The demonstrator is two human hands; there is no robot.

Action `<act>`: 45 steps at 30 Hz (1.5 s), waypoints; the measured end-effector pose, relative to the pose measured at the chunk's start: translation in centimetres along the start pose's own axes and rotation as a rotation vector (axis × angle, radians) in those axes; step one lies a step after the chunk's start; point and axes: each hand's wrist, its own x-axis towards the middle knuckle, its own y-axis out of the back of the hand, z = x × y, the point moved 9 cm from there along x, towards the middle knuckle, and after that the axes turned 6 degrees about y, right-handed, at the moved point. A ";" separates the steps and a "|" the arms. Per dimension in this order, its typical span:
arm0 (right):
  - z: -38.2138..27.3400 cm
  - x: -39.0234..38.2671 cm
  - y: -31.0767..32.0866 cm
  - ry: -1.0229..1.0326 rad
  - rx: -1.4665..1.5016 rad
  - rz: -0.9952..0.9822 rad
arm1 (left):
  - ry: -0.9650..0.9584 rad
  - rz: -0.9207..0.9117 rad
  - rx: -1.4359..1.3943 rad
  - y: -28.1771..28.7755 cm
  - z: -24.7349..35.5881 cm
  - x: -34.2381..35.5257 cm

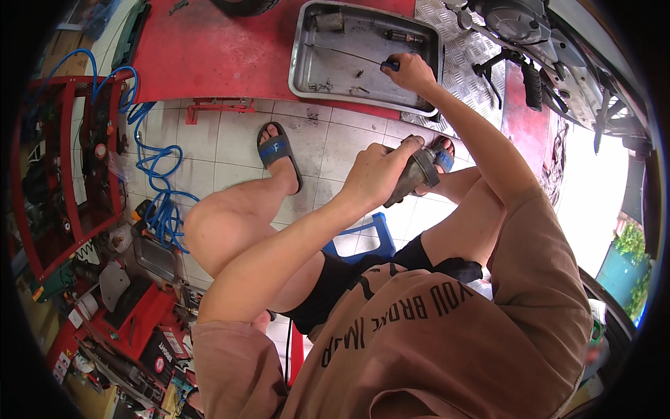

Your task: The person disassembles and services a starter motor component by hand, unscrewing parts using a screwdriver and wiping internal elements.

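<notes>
Worktop [216,56], red, bearing shallow grey tray [315,74]. Metal part [417,172], dark, roughly cylindrical: clasped in left hand [378,174], short of the tray; probably heavy, rigid, perhaps slippery with grime; best gripped round the body. Screwdriver [389,65]: shaft over the tray, handle gripped in right hand [413,74]; likely light, stiff.

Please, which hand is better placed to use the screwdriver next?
The right hand, likely: it grips the screwdriver at the tray, while the left hand, farther back, holds a dark part.
</notes>
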 end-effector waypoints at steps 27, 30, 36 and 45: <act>0.3 0.5 -0.7 -0.021 0.066 -0.010 | 0.013 -0.021 -0.025 0.0 0.1 -0.2; 0.3 0.4 -0.6 -0.016 0.063 -0.002 | 0.046 -0.002 -0.007 0.1 -0.5 0.1; 0.2 0.4 -0.6 -0.009 0.058 -0.005 | 0.000 -0.015 -0.015 0.0 0.0 -0.1; 0.6 0.9 -0.6 -0.023 0.042 0.023 | 0.033 -0.004 0.003 0.2 -0.5 0.2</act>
